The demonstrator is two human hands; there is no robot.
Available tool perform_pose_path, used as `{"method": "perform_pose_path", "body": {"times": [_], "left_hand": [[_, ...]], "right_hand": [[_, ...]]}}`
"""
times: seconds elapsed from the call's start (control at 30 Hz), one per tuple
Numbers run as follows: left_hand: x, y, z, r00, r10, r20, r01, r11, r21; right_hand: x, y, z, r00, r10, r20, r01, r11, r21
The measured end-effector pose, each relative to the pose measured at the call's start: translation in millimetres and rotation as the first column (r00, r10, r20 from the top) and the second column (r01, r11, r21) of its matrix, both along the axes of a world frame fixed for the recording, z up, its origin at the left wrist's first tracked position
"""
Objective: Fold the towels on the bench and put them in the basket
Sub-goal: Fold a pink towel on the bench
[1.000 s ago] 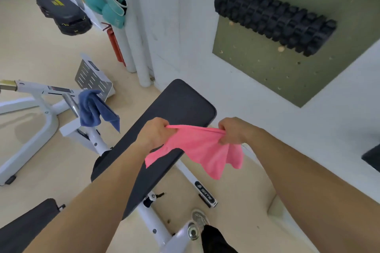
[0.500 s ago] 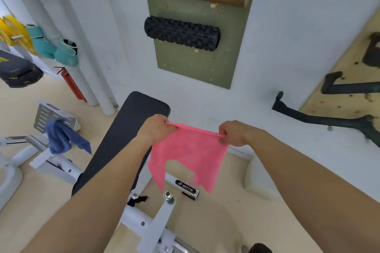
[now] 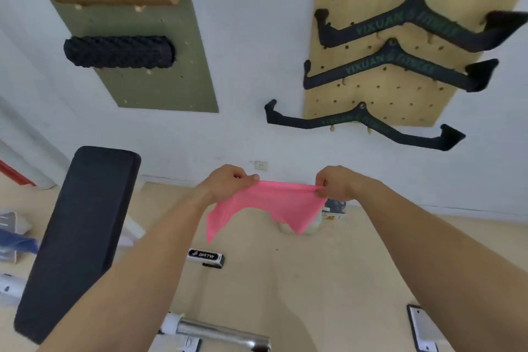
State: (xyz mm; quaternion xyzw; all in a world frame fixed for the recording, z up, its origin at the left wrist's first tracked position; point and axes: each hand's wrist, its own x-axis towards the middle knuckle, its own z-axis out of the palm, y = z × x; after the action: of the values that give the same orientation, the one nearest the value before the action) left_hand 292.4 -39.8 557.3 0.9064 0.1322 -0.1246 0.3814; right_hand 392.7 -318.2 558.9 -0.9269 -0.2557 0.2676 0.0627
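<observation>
A pink towel (image 3: 271, 206) hangs in the air in front of me, stretched by its top edge between both hands. My left hand (image 3: 227, 181) pinches the left corner and my right hand (image 3: 334, 183) pinches the right corner. The towel's lower edge droops in two points above the floor. The black padded bench (image 3: 83, 231) lies to the left of my left arm with nothing on its pad. A blue towel (image 3: 17, 241) shows at the far left edge, partly cut off. A pale container (image 3: 313, 227) on the floor peeks from behind the pink towel; I cannot tell whether it is the basket.
The white wall ahead carries a green pegboard (image 3: 160, 80) with a cork roller and a black foam roller, and a wooden pegboard (image 3: 400, 94) with black cable handles. White and chrome bench frame parts (image 3: 217, 334) lie at the bottom on the beige floor.
My view has swung to the right and up, so the bench has slid to the left. Both hands have kept hold of the pink towel and carried it rightward, off the bench, over the floor.
</observation>
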Motion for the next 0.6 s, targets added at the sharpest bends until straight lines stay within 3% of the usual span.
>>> {"method": "perform_pose_path", "body": {"times": [0.13, 0.27, 0.43, 0.6], "left_hand": [[28.2, -117.2, -13.0, 0.995, -0.096, 0.034, 0.097, 0.995, -0.014], [55.5, -235.3, -21.8, 0.953, -0.304, 0.000, 0.304, 0.952, 0.038], [70.2, -379.5, -22.6, 0.834, -0.551, -0.018, 0.552, 0.833, 0.051], [52.5, -512.4, -40.4, 0.645, -0.763, -0.037, 0.764, 0.644, 0.037]], "right_hand": [[-15.9, -132.4, -12.6, 0.991, -0.127, -0.039, 0.129, 0.990, 0.052], [-51.8, -263.7, -27.8, 0.944, -0.327, -0.041, 0.330, 0.942, 0.066], [-127.4, -400.0, -35.0, 0.788, -0.608, -0.098, 0.614, 0.787, 0.057], [-227.6, -498.1, -40.0, 0.555, -0.826, -0.102, 0.832, 0.551, 0.063]]}}
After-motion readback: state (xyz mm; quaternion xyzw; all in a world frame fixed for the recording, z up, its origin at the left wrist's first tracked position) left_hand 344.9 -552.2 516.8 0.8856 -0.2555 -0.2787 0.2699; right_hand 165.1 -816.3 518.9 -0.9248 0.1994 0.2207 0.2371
